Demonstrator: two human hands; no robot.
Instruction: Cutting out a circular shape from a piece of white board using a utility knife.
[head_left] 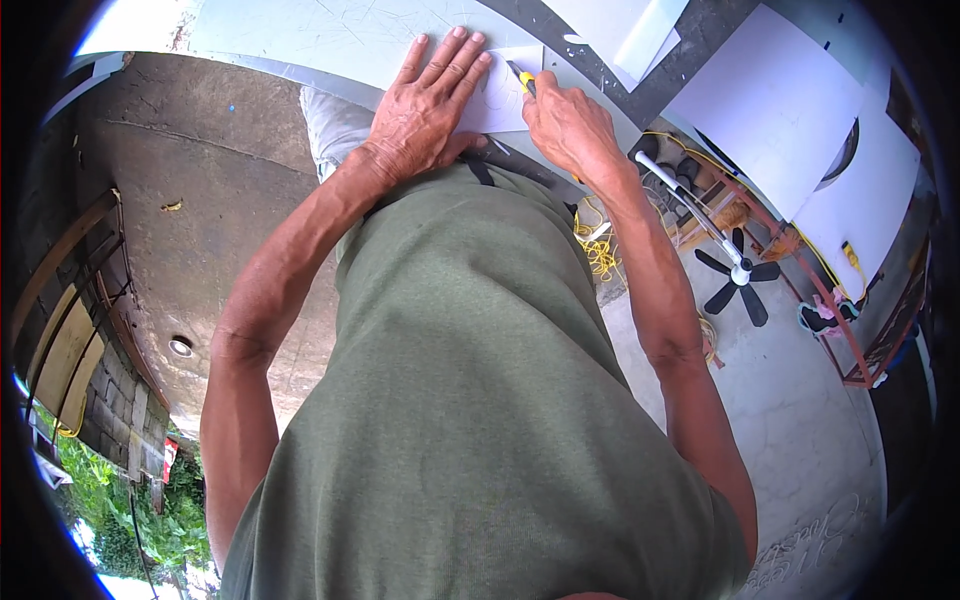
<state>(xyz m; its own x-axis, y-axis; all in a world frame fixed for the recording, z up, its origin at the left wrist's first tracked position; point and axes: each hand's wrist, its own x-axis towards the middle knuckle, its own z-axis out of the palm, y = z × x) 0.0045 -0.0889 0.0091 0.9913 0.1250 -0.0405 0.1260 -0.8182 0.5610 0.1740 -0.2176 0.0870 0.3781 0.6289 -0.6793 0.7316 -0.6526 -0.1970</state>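
Note:
A small white sheet (505, 107) lies on the pale, scratched work surface (300, 28) at the top of the view. Flat across the sheet's left side rests my left hand (425, 105), its fingers stretched out and the thumb lower down near the table edge. In my right hand (570, 125) is a yellow and black utility knife (526, 80), gripped with the fingers wrapped round it. Its blade points up and left, over the upper part of the sheet. Whether the tip touches the sheet, I cannot tell.
Larger white sheets (775, 100) lie on the right, with more white pieces (625, 35) at the top. A black-bladed fan (740, 275) stands below right of the table. Yellow cord (600, 255) is tangled beneath the table edge. A wooden bench (65, 350) is at far left.

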